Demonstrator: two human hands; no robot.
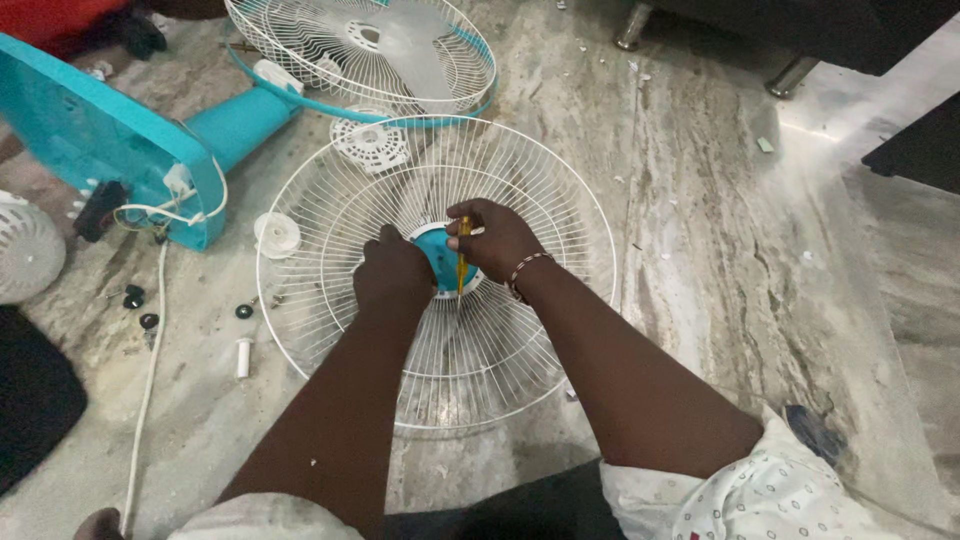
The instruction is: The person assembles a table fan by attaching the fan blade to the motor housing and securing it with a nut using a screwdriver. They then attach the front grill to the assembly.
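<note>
A white wire fan guard (437,275) lies flat on the marble floor (720,200), with a turquoise hub cap (440,255) at its centre. The left hand (392,275) rests closed on that cap's left edge. The right hand (497,240) has its grip closed around a yellow screwdriver (462,255), tip down on the cap. Beyond the guard lies a second guard (360,55) holding the grey fan blade (405,45).

My head camera is looking steeply down over my forearms, sitting close above my left hand (392,272) and right hand (497,240), taking in floor (720,200) ahead of them.
</note>
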